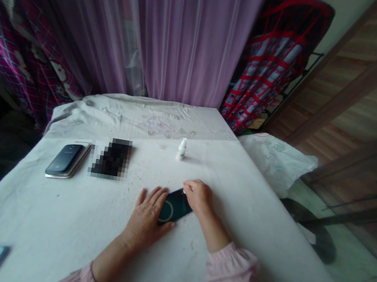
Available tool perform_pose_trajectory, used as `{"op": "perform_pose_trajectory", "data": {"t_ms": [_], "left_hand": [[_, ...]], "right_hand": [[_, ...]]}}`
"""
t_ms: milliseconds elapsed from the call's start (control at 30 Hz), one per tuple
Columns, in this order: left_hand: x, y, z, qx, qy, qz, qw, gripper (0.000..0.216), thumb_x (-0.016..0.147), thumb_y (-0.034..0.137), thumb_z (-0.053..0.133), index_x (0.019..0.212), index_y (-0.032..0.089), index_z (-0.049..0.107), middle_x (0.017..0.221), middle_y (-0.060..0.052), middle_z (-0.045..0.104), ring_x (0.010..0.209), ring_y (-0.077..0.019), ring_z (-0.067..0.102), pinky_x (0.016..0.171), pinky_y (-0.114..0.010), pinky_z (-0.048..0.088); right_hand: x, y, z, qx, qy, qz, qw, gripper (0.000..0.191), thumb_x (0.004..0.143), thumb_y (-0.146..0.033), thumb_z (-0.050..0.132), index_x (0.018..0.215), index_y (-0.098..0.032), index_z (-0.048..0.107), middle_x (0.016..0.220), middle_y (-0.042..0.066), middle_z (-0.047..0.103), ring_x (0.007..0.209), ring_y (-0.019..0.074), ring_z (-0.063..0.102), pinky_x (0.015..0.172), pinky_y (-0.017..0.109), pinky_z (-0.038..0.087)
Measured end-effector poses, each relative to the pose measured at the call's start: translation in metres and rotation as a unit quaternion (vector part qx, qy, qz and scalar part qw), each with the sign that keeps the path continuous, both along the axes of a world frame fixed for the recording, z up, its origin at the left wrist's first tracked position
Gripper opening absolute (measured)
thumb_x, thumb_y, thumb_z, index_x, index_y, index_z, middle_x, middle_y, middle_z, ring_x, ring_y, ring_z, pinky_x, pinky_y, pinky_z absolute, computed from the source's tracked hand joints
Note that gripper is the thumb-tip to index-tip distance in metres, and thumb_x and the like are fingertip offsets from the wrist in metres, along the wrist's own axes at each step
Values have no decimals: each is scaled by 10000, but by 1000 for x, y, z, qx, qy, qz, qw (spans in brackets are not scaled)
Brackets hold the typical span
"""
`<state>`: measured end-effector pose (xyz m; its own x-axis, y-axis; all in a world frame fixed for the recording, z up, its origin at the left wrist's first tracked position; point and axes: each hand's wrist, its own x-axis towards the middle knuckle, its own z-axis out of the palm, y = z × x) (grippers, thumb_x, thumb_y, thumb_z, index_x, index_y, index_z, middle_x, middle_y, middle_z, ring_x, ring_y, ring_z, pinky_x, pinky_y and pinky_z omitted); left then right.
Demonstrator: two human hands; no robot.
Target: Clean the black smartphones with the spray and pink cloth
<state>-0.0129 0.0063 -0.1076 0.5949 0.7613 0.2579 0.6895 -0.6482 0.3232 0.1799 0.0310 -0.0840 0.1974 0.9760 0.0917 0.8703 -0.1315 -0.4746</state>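
From afar I see the ring-marked phone (181, 204) run lengthwise from the left grip (147, 219), spread against it, to the right grip (198, 197), pinched, contents unclear.

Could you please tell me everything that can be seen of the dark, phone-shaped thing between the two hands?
The dark, phone-shaped thing is thin, flat and oblong, blackish with a green-blue tint, and looks smooth. A pale ring marks its left part. It lies flat on the white cloth, slanted, its right end farther from the person. The left hand covers its left end, thumb by the near edge; the right hand, fingertips bunched, is at its right end. Whether it is a phone or a case is unclear.
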Motion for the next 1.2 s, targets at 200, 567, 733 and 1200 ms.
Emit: {"op": "perform_pose_trajectory", "data": {"t_ms": [200, 567, 733, 1200], "left_hand": [[3, -3, 2, -13, -12, 21, 1000, 662, 788, 443, 647, 1352, 166, 438, 1393, -171, 507, 1319, -345, 416, 1103, -614, 210], [3, -4, 6, -25, -6, 15, 1000, 652, 805, 426, 634, 1358, 156, 421, 1408, -179, 491, 1331, -350, 399, 1101, -628, 190], [2, -2, 6, -28, 7, 13, 1000, 654, 811, 437, 630, 1357, 144, 418, 1419, -172, 483, 1330, -349, 400, 1091, -633, 208], [3, -3, 6, -20, -4, 11, 1000, 646, 808, 438, 629, 1355, 156, 431, 1392, -185, 507, 1324, -354, 408, 1095, -631, 202]], "right_hand": [[7, -21, -4, 11, 30, 0, 999, 219, 879, -255, 545, 873, -259, 764, 865, 30, 745, 751, 141, 670, 700, 207, 460], [17, -52, -11, 44, 98, -14, 994, 227, 858, -261, 541, 818, -256, 764, 802, 28, 746, 679, 150, 676, 629, 223, 490], [4, -12, -1, 13, 39, -16, 999, 205, 854, -249, 574, 771, -260, 762, 819, 30, 752, 749, 164, 683, 676, 231, 472], [18, -65, -11, 49, 109, -23, 993, 236, 874, -310, 532, 832, -257, 758, 811, 32, 746, 679, 160, 683, 622, 231, 497]]}}
